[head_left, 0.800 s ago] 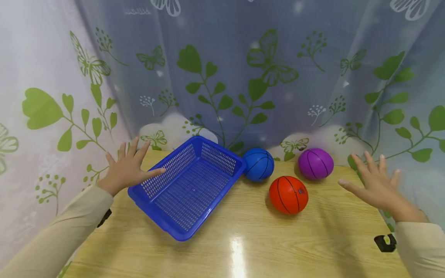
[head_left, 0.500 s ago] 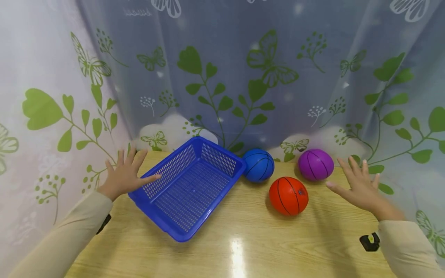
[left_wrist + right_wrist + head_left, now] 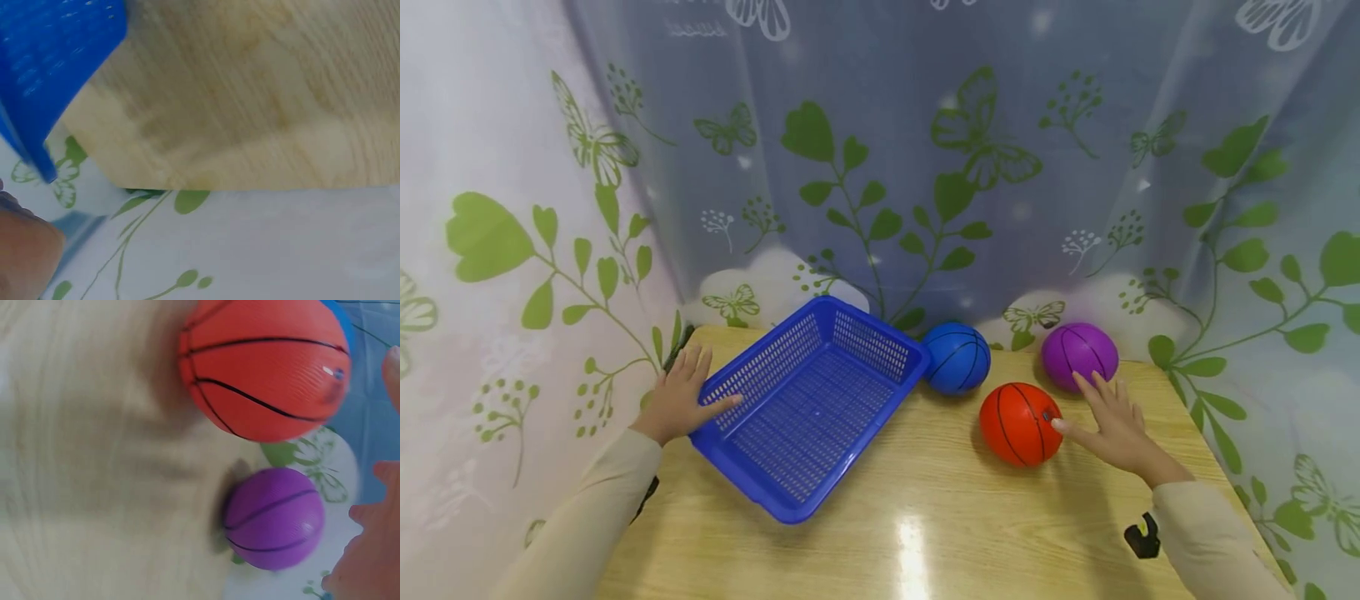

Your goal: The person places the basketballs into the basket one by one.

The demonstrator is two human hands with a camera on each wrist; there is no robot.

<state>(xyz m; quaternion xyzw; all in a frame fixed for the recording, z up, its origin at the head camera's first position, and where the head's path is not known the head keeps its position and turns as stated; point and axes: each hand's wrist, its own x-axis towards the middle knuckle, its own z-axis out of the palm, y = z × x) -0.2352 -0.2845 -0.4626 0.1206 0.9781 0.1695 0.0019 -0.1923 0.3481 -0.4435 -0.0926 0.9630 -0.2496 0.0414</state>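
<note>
My left hand (image 3: 679,402) is over the left rim of a blue plastic basket (image 3: 805,508), its fingers spread and its thumb reaching over the perforated side wall. My right hand (image 3: 1112,432) hovers at the right of a red ball (image 3: 1017,423) with black basketball lines, thumb tip overlapping the ball's edge in the head view. Its fingertips overlap the lower part of a purple ball (image 3: 1075,354). Between basket and red ball, a blue ball (image 3: 957,358) sits against the basket's right corner. In the right wrist view the purple ball (image 3: 275,519) shows below the red ball (image 3: 265,369).
All of this stands on a light wooden table (image 3: 985,533). A printed curtain (image 3: 880,150) with leaves and butterflies hangs along the back and both sides. Black wrist devices show by each sleeve, one near the right sleeve (image 3: 1195,525).
My right hand has moved left and inward from the right side, up to the red and purple balls. The left hand has lowered and shifted slightly right, to the basket's rim. Basket and balls stay put.
</note>
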